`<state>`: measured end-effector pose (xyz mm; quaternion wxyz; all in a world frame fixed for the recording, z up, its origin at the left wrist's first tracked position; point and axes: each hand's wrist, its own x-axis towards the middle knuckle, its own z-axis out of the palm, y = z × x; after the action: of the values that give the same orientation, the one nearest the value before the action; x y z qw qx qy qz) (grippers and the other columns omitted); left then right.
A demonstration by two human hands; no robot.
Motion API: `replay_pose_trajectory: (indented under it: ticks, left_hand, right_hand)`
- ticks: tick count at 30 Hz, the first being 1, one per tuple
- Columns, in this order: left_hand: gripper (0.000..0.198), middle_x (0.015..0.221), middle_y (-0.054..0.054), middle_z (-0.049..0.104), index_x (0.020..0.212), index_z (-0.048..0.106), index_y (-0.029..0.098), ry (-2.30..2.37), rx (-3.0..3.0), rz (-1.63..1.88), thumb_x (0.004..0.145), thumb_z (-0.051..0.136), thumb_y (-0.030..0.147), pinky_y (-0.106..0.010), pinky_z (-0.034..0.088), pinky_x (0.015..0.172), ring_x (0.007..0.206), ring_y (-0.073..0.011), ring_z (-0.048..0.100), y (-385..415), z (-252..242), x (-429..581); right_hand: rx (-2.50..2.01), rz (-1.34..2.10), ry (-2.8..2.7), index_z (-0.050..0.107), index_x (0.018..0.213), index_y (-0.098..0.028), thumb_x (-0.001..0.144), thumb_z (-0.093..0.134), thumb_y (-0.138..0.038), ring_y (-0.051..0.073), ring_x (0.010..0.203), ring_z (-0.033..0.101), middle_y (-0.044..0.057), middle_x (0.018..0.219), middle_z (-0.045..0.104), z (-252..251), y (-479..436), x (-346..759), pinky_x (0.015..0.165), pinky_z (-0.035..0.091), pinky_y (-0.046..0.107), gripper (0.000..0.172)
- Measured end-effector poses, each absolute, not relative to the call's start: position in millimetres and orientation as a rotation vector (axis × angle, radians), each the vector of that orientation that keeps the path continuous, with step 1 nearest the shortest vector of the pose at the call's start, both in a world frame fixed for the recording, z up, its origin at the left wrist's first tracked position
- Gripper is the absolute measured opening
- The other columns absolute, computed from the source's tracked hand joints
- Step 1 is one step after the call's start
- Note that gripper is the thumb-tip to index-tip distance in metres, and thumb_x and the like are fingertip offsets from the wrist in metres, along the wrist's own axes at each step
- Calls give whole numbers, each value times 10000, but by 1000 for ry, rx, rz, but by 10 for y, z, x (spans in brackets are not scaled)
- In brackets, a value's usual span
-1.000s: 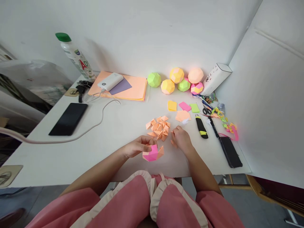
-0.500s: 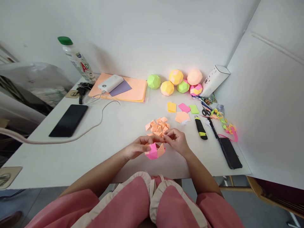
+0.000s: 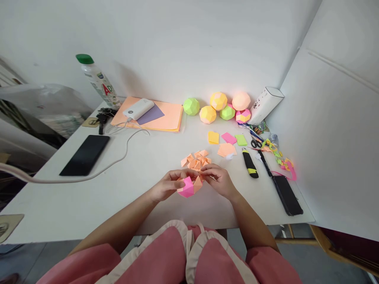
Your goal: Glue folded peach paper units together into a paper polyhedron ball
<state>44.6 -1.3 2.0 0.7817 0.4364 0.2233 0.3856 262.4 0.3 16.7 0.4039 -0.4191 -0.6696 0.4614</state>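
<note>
My left hand (image 3: pixel 168 184) is closed round a half-built pink and orange paper ball (image 3: pixel 188 186), held just above the white table (image 3: pixel 89 197) near its front edge. My right hand (image 3: pixel 218 180) is pinched on the orange side of the same piece, fingers curled against it. Just beyond both hands lies a pile of small folded orange paper units (image 3: pixel 197 159). What the right fingertips hold beside the ball is hidden.
Several finished paper balls (image 3: pixel 218 106) sit at the back by a white box (image 3: pixel 264 105). Sticky notes (image 3: pixel 227 139), a yellow-black cutter (image 3: pixel 250 164), scissors (image 3: pixel 256 142) and a black phone (image 3: pixel 287 195) lie right. Left are another phone (image 3: pixel 85 154), a cable, a power bank (image 3: pixel 138 109) and a bottle (image 3: pixel 97 81).
My right hand left the table beside the orange units, came left and closed on the orange side of the paper ball. The left hand kept its hold and turned the ball slightly.
</note>
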Motion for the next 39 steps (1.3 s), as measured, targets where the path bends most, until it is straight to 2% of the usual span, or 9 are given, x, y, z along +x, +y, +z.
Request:
replay_pose_trajectory:
  ticks: [7,12,18,23,31,39]
  left_hand:
    - [217,1105,-115,620,594,552,141,475,955,804,690,698,269,-435,381,938,1012,-273,551,-23,-1,457]
    - [186,1131,-106,594,636,568,147,479,1008,778,711,682,274,-407,379,936,1076,-276,516,-26,1,458]
    - [277,831,-59,582,591,509,146,480,1097,645,728,679,317,-320,395,714,769,-185,525,-17,24,476]
    - [304,690,-19,512,578,487,150,493,1152,522,715,691,331,-283,339,630,676,-147,458,-20,-17,484]
    - [271,624,14,488,571,479,145,586,1088,507,681,682,287,-248,292,563,585,-100,404,-13,22,499]
    - [224,556,37,469,571,491,146,662,1048,501,630,675,260,-241,253,538,530,-82,370,-16,68,511]
  right_hand:
    - [-1267,1391,-1360,640,757,-195,709,724,-368,160,704,633,20,762,675,138,1,2595,677,530,315,199]
    - [-1278,1414,-1271,655,733,-192,672,749,-344,136,661,614,-7,711,657,133,-2,2594,644,516,287,189]
    - [-1216,1456,-1217,682,717,-200,636,772,-286,135,646,609,-6,702,666,175,3,2607,661,524,303,148]
    - [-1215,1557,-1254,719,719,-204,627,779,-262,128,686,616,-5,749,684,203,10,2621,697,524,290,124]
    - [-1232,1750,-1187,747,739,-194,571,818,-270,137,737,629,7,758,702,144,14,2595,729,518,290,197]
    - [-1192,1780,-1241,749,744,-197,599,809,-275,151,767,641,10,783,709,135,19,2587,753,516,308,175]
